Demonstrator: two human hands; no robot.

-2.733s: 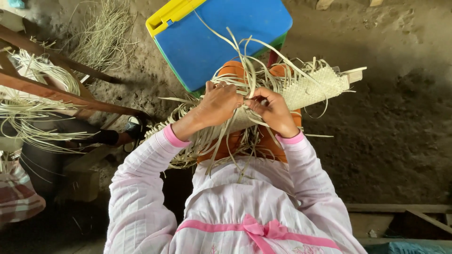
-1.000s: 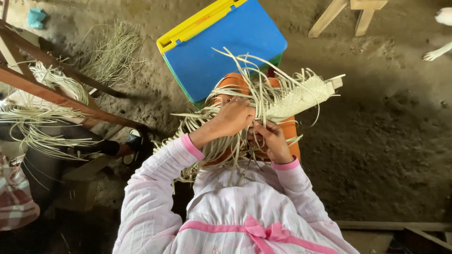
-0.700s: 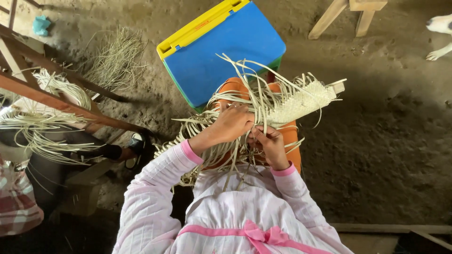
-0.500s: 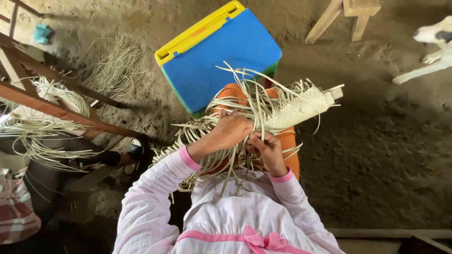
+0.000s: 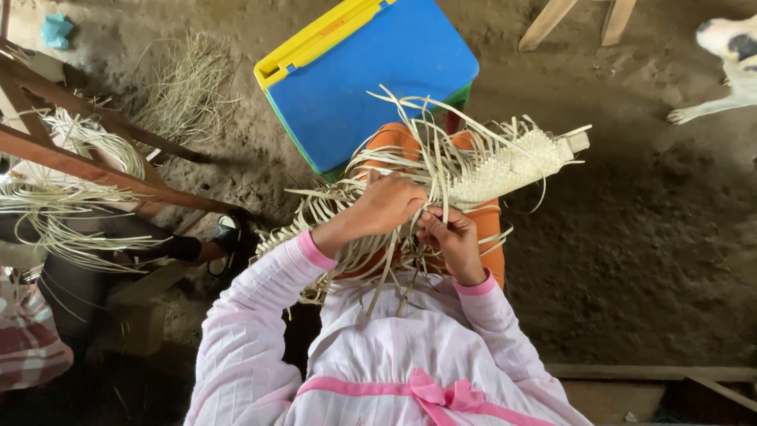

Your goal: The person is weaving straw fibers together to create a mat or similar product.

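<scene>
A pale woven straw piece [image 5: 505, 167] lies across my lap on orange trousers [image 5: 394, 142], with many loose straw strips [image 5: 331, 207] fanning out to the left and upward. My left hand [image 5: 384, 207] rests on top of the strips near the weave's edge, fingers closed around some of them. My right hand [image 5: 449, 241] sits just beside it, pinching a strip between thumb and fingers. Both arms wear pink striped sleeves.
A blue plastic box with a yellow edge [image 5: 371, 75] stands on the dirt floor ahead. Wooden poles [image 5: 95, 170] and straw bundles [image 5: 71, 197] lie left, by another person's foot [image 5: 225, 237]. A dog's leg [image 5: 710, 106] is top right; wooden legs [image 5: 579, 20] behind.
My hands have stayed on the strips while shifting slightly down the weave. The view has tilted, and a dog has come into sight at the top right.
</scene>
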